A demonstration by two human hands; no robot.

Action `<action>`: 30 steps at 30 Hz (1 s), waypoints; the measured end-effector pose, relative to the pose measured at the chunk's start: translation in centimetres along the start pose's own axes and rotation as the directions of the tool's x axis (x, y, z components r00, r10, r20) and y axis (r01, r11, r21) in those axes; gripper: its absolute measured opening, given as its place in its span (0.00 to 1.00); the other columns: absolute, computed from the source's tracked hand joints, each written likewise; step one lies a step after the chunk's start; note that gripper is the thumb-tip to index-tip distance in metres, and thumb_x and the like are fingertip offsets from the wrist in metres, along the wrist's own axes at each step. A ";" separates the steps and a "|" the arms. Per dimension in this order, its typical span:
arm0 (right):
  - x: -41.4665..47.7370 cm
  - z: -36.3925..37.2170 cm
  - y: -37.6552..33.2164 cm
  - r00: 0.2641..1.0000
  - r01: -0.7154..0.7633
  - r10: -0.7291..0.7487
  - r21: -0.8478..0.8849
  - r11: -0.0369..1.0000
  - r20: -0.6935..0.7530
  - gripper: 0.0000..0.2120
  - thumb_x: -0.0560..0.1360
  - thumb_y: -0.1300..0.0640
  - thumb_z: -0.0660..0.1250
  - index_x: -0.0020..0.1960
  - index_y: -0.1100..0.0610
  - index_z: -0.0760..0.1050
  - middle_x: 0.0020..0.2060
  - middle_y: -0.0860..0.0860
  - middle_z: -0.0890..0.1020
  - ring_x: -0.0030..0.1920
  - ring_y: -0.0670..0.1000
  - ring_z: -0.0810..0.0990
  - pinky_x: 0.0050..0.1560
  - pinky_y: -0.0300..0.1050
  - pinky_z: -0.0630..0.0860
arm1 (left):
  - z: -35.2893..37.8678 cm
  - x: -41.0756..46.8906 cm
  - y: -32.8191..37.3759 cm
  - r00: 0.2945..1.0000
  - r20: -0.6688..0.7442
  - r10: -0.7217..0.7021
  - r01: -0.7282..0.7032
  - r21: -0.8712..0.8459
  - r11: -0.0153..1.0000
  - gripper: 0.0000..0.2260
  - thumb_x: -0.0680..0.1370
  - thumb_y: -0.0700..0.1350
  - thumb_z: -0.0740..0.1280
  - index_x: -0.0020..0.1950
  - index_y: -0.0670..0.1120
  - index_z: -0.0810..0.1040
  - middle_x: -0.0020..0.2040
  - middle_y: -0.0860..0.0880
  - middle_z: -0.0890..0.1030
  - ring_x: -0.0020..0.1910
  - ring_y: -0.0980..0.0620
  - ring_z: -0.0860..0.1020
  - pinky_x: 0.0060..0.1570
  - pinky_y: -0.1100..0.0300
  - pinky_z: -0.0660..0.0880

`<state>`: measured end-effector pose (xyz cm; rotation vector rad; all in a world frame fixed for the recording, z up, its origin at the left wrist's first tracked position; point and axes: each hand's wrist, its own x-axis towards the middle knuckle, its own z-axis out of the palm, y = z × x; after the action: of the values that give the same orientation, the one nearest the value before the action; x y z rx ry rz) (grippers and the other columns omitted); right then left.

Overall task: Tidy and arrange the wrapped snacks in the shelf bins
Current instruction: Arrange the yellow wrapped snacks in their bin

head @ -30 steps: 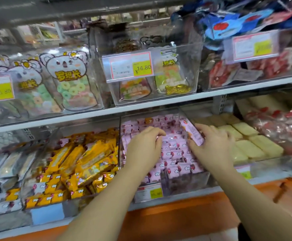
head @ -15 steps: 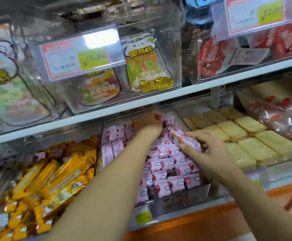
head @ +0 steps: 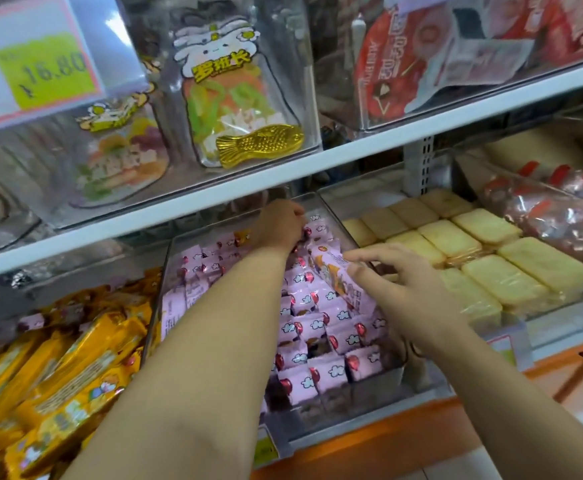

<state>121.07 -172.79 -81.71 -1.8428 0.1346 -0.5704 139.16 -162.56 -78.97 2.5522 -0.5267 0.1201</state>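
Left hand [head: 278, 223] deep in the pink bin, right hand [head: 401, 285] on the stray packet.

Your left hand reaches to the back of the clear bin [head: 369, 388], fingers curled down among the small pink snacks [head: 318, 327]; whether it grips any, you cannot tell. Your right hand is spread, fingers nearly straight, tips resting on the long pink packet [head: 335, 278], which lies slantwise over the rows near the bin's right wall. It looks steadied there so it can't slide while you square up the rear.
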 end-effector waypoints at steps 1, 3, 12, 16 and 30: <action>0.0 0.1 0.0 1.000 -0.003 0.003 0.001 1.000 -0.003 0.06 0.73 0.56 0.69 0.48 0.48 0.81 0.48 0.48 0.78 0.45 0.47 0.77 0.48 0.36 0.72 | 0.0 0.1 0.0 1.000 -0.002 0.001 -0.001 -0.002 1.000 0.10 0.80 0.43 0.63 0.58 0.46 0.80 0.58 0.47 0.81 0.56 0.48 0.78 0.60 0.54 0.72; 0.0 0.1 -0.1 1.000 -0.003 0.003 -0.001 1.000 -0.009 0.06 0.72 0.56 0.69 0.48 0.48 0.81 0.48 0.49 0.78 0.44 0.48 0.77 0.47 0.35 0.72 | -0.1 0.3 0.2 1.000 -0.018 0.010 -0.010 -0.005 1.000 0.08 0.79 0.43 0.64 0.53 0.45 0.82 0.55 0.47 0.82 0.53 0.49 0.79 0.56 0.56 0.74; -0.3 0.1 -0.2 1.000 -0.019 0.019 0.021 1.000 0.004 0.06 0.73 0.54 0.68 0.49 0.46 0.80 0.49 0.43 0.77 0.45 0.44 0.76 0.46 0.35 0.71 | -0.3 0.3 0.9 0.996 -0.060 0.059 -0.061 -0.042 0.997 0.08 0.79 0.38 0.62 0.42 0.45 0.78 0.43 0.49 0.79 0.44 0.52 0.76 0.47 0.60 0.71; -0.3 0.1 -0.3 1.000 -0.018 0.018 -0.019 1.000 0.006 0.06 0.73 0.53 0.67 0.49 0.45 0.80 0.50 0.42 0.76 0.46 0.44 0.76 0.44 0.27 0.70 | -0.8 -0.4 1.5 0.986 -0.142 0.086 -0.103 -0.119 0.988 0.06 0.80 0.39 0.60 0.45 0.44 0.74 0.45 0.47 0.78 0.44 0.51 0.75 0.47 0.59 0.70; -0.9 0.6 -0.8 0.993 0.061 -0.084 -0.235 0.970 -0.088 0.07 0.75 0.54 0.67 0.50 0.52 0.81 0.48 0.45 0.78 0.46 0.37 0.74 0.44 0.21 0.65 | -3.0 -6.7 3.3 0.978 -0.124 -0.170 0.026 -0.729 0.684 0.08 0.83 0.40 0.54 0.45 0.48 0.66 0.47 0.52 0.76 0.38 0.55 0.82 0.38 0.58 0.78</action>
<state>120.35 -171.66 -81.40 -2.0540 0.2071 -0.7207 131.73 -161.27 -76.09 1.7484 -0.2762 0.0819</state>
